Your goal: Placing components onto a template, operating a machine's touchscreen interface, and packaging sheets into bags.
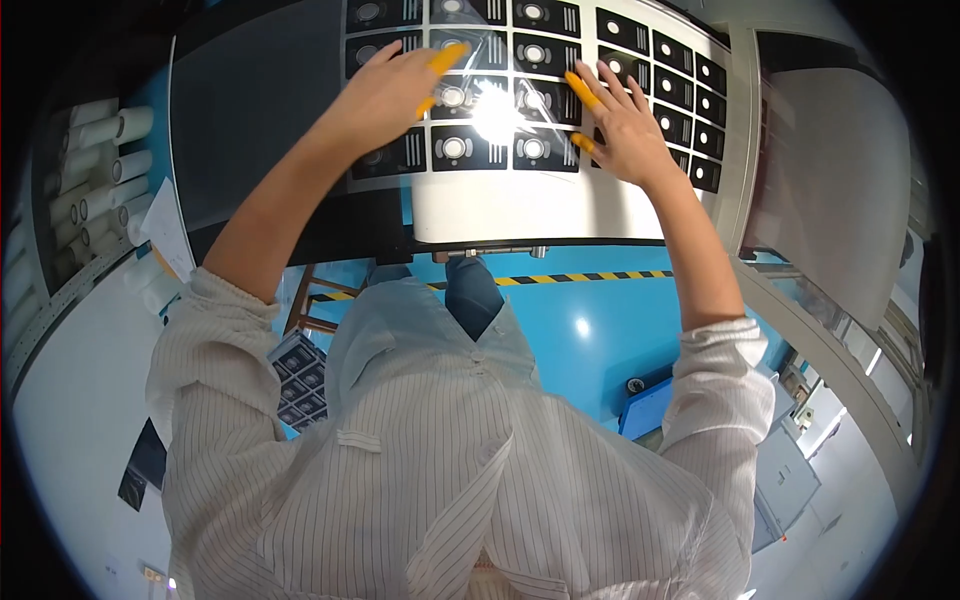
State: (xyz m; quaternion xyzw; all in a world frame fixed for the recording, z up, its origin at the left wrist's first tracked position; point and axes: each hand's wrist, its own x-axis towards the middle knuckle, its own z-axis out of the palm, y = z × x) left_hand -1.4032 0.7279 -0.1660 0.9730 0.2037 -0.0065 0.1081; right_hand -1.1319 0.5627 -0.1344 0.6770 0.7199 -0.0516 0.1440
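Rows of black rectangular printed panels [454, 148], each with a pale round mark, lie on a white worktable [540, 205]. Over the middle rows a clear glossy film [520, 75] shows creases and a bright glare. My left hand [385, 100] is over the left panels, index finger and thumb apart, both in yellow finger cots. Whether it touches the film I cannot tell. To the right, my right hand [628, 130] rests with spread fingers on the panels beside the film's right side. Yellow cots cover its index finger and thumb too. Neither hand visibly holds anything.
A dark sheet [260, 120] covers the table's left part. White rolls [95, 170] are stacked at the far left. A pale machine frame [742, 130] borders the right side. Below, a stack of printed sheets [300, 380] stands near a wooden stool [318, 300] on the blue floor.
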